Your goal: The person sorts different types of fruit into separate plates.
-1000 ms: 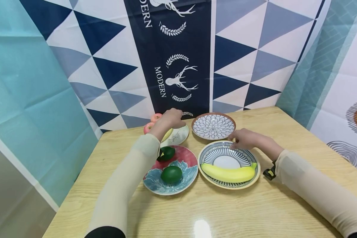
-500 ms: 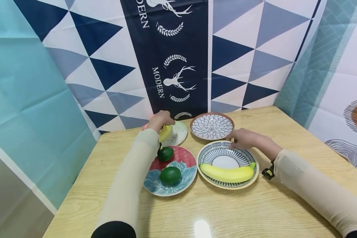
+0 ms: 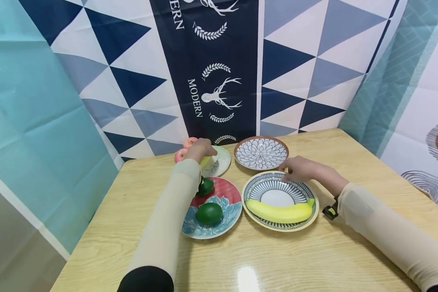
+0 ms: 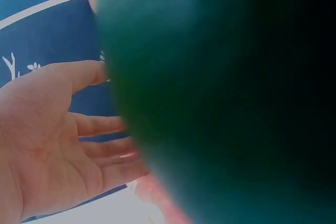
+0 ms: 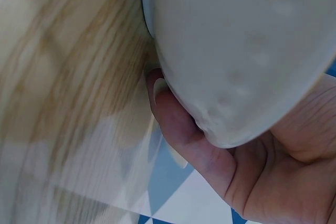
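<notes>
My left hand (image 3: 202,150) is over the pale plate (image 3: 223,160) at the back left, next to a yellow fruit (image 3: 206,162) mostly hidden below it. In the left wrist view its fingers (image 4: 102,126) look loosely extended; a blurred dark green fruit covers their tips. My right hand (image 3: 300,169) grips the far right rim of the striped plate (image 3: 277,178), its fingers curled under the edge in the right wrist view. A banana (image 3: 280,211) lies across that plate's near side. Two dark green oval fruits (image 3: 209,213) sit on the red and blue plate (image 3: 226,190).
Two red apples (image 3: 180,155) are at the back left, beside my left hand. A brown-rimmed plate with a petal pattern (image 3: 261,153) stands behind the striped plate. Patterned cloth (image 3: 222,97) hangs along the back edge of the wooden table (image 3: 277,259).
My left hand moved left and slightly down over the pale plate, then shifted a little right, covering more of the yellow fruit. My right hand stays on the striped plate's rim.
</notes>
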Demonstrator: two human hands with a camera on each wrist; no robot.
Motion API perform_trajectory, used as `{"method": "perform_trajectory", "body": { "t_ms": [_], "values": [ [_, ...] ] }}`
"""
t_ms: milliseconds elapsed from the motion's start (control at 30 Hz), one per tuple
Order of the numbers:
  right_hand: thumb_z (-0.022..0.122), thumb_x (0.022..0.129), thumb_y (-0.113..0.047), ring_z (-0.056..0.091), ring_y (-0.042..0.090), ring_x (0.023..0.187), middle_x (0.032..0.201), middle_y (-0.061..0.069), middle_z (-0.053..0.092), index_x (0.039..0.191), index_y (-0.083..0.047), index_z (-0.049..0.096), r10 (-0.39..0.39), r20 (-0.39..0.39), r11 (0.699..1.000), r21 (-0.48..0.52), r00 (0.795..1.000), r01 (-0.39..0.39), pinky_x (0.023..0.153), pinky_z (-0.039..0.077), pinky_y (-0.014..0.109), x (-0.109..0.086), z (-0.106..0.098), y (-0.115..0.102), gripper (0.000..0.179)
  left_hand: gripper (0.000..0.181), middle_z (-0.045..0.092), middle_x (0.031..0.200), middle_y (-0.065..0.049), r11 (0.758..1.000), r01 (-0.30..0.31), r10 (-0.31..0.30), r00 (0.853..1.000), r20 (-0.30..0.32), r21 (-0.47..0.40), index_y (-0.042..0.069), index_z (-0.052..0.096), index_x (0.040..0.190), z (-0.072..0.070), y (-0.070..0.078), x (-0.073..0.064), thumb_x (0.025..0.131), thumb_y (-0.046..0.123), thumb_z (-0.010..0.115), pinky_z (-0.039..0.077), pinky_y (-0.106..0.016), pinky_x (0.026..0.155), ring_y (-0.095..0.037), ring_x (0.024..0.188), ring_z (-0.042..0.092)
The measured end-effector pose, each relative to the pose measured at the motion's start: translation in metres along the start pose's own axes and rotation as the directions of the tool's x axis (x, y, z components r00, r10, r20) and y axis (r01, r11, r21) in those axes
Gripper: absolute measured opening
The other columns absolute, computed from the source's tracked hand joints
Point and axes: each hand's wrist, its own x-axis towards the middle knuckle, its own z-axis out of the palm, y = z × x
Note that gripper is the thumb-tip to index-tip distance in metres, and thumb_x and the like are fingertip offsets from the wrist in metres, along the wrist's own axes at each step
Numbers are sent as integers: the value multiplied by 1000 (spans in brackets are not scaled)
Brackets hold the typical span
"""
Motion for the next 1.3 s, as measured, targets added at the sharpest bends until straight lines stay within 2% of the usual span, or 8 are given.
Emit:
{"method": "perform_trajectory", "body": {
  "t_ms": [133,367,533,700,800,1000,1133,1300],
  "values": [
    [74,101,-22,57,18,80,92,1,65,108,-11,74,1,-5,1000,-5,1000,-1,70,49,35,0,-2,-1,13,50,57,139,-15,998,-55,56,998,-19,44,2,61,139,2,0,1,101,35,58,45,-42,104,-29,117,53],
    [74,101,-22,57,19,81,92,2,65,109,-10,74,14,3,1000,5,1000,-14,70,49,35,-1,0,-2,14,59,52,149,-17,999,-50,50,998,32,9,3,57,146,4,3,-2,101,40,62,44,-45,112,-30,126,52],
    [74,101,-22,57,19,81,92,2,65,109,-10,74,20,1,1000,10,1000,-20,70,49,36,-1,0,-1,14,60,53,147,-20,996,-76,75,997,17,54,0,57,145,8,6,-2,101,42,61,44,-43,112,-30,125,53],
    [74,101,-23,57,19,81,92,2,66,110,-9,74,25,-2,1000,10,1000,-25,70,49,35,-1,0,-2,16,68,46,156,-22,992,-79,74,995,60,97,0,49,153,6,11,1,102,45,60,41,-42,117,-29,135,50],
    [74,101,-22,57,19,80,91,2,65,110,-9,74,27,-5,1000,12,1000,-27,70,49,35,-2,0,-3,16,69,48,156,-21,990,-90,83,994,69,110,1,50,153,5,15,2,102,45,61,41,-41,117,-28,136,51],
    [74,101,-22,57,19,81,92,2,66,110,-10,74,34,0,999,8,999,-34,71,49,35,-2,-2,-3,15,69,54,150,-21,983,-151,147,988,42,101,-2,51,151,8,21,2,100,44,60,42,-42,115,-30,130,54],
    [74,101,-23,58,20,82,94,3,66,111,-10,74,41,1,999,12,999,-41,71,50,36,-2,-4,-3,16,72,53,151,-21,979,-182,177,982,61,97,-2,47,154,6,26,-3,100,45,60,40,-41,117,-30,132,52],
    [75,100,-22,58,20,82,94,3,67,111,-10,75,40,0,999,21,999,-40,72,50,36,-2,-2,-3,16,77,45,160,-20,983,-153,140,982,123,98,0,37,161,-3,30,-10,102,45,59,35,-41,121,-29,143,46]
  ]
}}
